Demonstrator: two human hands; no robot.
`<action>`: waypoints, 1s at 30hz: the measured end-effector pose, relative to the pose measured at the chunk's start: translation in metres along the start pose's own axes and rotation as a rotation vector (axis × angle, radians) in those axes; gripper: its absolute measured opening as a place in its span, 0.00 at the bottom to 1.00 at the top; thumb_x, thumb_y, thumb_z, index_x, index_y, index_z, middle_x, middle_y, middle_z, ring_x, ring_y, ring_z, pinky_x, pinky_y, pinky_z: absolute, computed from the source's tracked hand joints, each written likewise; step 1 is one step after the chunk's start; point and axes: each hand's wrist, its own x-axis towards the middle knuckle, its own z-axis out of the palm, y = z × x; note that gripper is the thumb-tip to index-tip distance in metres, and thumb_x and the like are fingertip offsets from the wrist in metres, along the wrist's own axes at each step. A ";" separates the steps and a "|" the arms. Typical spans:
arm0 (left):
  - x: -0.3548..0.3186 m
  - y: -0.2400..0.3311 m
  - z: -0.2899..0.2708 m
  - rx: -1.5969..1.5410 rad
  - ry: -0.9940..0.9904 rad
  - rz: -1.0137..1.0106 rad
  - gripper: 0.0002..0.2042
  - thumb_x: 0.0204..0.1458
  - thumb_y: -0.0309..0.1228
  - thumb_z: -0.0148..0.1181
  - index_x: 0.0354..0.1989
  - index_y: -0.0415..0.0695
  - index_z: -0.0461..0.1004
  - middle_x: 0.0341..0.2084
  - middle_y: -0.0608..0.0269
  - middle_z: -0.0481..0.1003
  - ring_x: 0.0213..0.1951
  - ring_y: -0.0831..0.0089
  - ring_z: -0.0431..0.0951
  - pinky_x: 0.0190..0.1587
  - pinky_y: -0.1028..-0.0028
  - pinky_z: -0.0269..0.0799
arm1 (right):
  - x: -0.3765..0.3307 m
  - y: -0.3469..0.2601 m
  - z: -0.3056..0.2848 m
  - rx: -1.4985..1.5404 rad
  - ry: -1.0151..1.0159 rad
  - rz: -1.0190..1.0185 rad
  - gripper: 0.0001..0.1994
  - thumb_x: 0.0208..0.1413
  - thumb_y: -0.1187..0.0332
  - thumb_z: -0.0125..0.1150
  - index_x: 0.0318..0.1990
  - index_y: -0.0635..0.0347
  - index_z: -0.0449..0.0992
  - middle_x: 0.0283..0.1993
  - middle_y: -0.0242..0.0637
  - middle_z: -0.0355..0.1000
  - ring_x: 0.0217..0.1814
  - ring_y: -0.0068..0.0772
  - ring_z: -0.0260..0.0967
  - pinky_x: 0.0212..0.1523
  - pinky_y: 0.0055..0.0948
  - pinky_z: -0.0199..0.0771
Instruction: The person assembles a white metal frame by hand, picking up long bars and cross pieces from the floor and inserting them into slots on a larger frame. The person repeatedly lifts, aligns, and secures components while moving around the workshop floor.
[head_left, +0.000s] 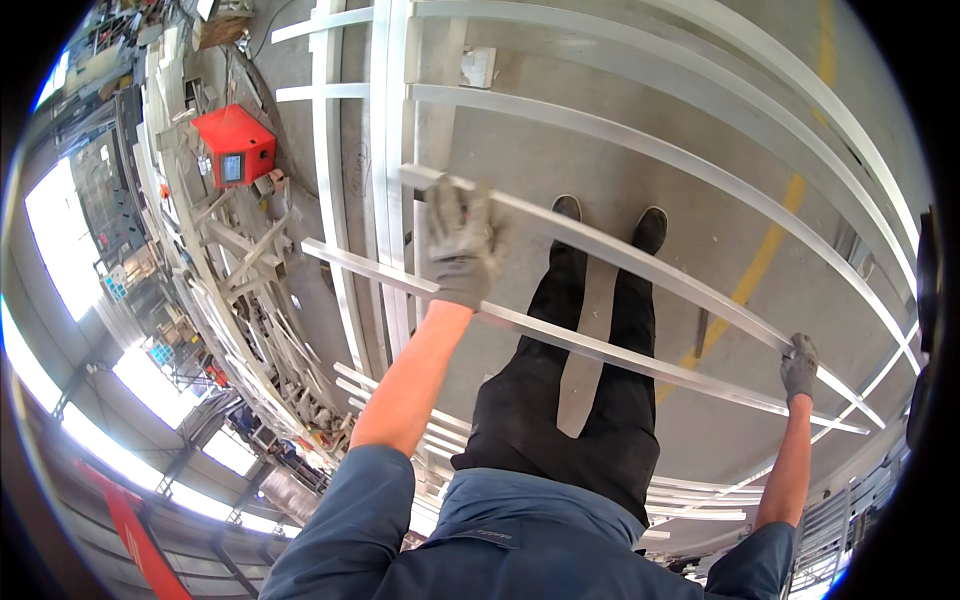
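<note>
Both my hands wear grey work gloves. A long pale metal bar [640, 262] runs from beside my left hand [460, 240] down to my right hand [800, 367]. The left hand, slightly blurred, lies over that bar's left end with its fingers stretched out. My right hand is closed around the same bar near its right end. Nearer to my body, a second metal bar [610, 350] passes under my left wrist and below the right hand. Both bars lie across an upright-looking pair of pale metal rails [390, 200] at the left.
Farther off, several more long bars [600, 128] cross the rails. A red box with a small screen [235, 147] stands at the left among metal offcuts [250, 255]. Several bars [440, 432] lie beside my hip. A yellow line [765, 255] marks the grey floor [620, 165].
</note>
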 end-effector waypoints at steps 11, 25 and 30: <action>0.016 -0.029 0.027 0.115 -0.124 0.056 0.33 0.46 0.46 0.71 0.64 0.56 0.70 0.69 0.49 0.60 0.69 0.40 0.56 0.68 0.43 0.55 | 0.030 -0.027 0.001 0.005 -0.113 0.017 0.16 0.44 0.82 0.62 0.43 0.59 0.73 0.42 0.49 0.72 0.49 0.59 0.70 0.51 0.50 0.70; 0.031 -0.048 0.028 0.069 -0.150 0.152 0.35 0.35 0.34 0.70 0.60 0.60 0.71 0.62 0.61 0.65 0.69 0.47 0.57 0.71 0.43 0.52 | 0.032 -0.023 -0.012 0.009 0.057 -0.036 0.17 0.44 0.81 0.60 0.44 0.60 0.73 0.42 0.49 0.71 0.48 0.57 0.70 0.50 0.48 0.69; 0.032 -0.049 0.034 0.069 -0.148 0.143 0.35 0.31 0.33 0.73 0.56 0.61 0.72 0.59 0.63 0.67 0.68 0.49 0.58 0.70 0.43 0.54 | 0.038 -0.025 -0.009 0.010 0.005 0.006 0.16 0.44 0.81 0.60 0.43 0.60 0.74 0.42 0.48 0.72 0.49 0.57 0.70 0.50 0.48 0.69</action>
